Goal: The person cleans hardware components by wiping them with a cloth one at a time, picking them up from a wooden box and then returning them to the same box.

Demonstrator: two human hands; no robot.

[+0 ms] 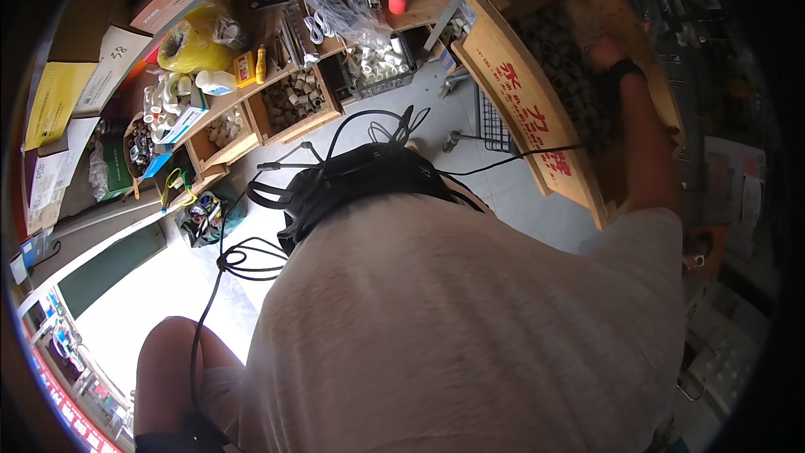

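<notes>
My right hand (607,53), with a dark band at the wrist, reaches into a wooden box (497,75) at the upper right. Grey plastic pipe fittings (560,66) lie heaped in the box, and the hand is over or among them. The hand is blurred, so its fingers and anything in them cannot be made out. The box stands tilted and bears red writing on its side. My left hand is out of view; only that arm shows at the lower left, bent, with a black band near the bottom edge.
Wooden drawers (292,129) of fittings line the shelf at the upper left. A black crate (383,85) holds white fittings. A red bottle (397,1) and a yellow bag (198,41) stand above. Black cables (251,258) hang by a black waist bag (371,170).
</notes>
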